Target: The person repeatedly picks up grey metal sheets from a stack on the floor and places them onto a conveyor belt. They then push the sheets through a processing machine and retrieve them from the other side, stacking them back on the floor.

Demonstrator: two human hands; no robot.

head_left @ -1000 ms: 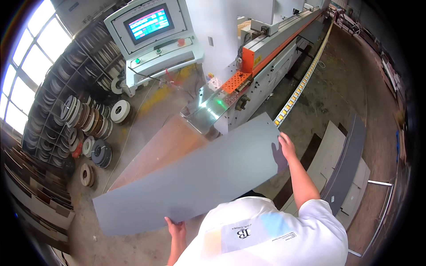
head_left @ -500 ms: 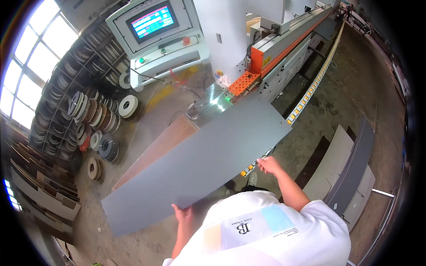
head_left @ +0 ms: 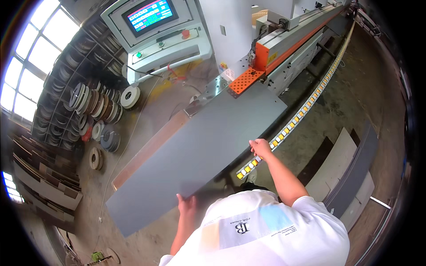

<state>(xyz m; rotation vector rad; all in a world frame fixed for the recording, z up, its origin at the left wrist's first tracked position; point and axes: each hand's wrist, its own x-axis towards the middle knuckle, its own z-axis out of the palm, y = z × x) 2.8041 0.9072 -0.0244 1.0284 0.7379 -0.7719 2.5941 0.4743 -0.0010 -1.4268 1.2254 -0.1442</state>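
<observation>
A long grey board (head_left: 195, 155) lies slantwise in front of me, its far edge against the machine's metal bed (head_left: 217, 88) and partly beneath an orange perforated plate (head_left: 246, 81). My left hand (head_left: 187, 205) is closed on the near edge toward the board's left end, thumb up at the rim and fingers mostly hidden below. Farther along the same edge, my right hand (head_left: 261, 149) is curled closed at the rim, its fingers partly hidden. Beneath my right wrist runs a rail with yellow and white rollers (head_left: 288, 129).
A control panel with a lit screen (head_left: 150, 17) stands at the far left. Rolls of edge strip (head_left: 130, 96) sit on the floor and rack. A brown wooden strip (head_left: 151, 150) lies beyond the board. Loose panels (head_left: 330, 166) lie on the floor at right.
The board has turned and shifted toward the machine, its far edge now under the orange plate. My right hand has moved forward with the edge; the left stays near its end.
</observation>
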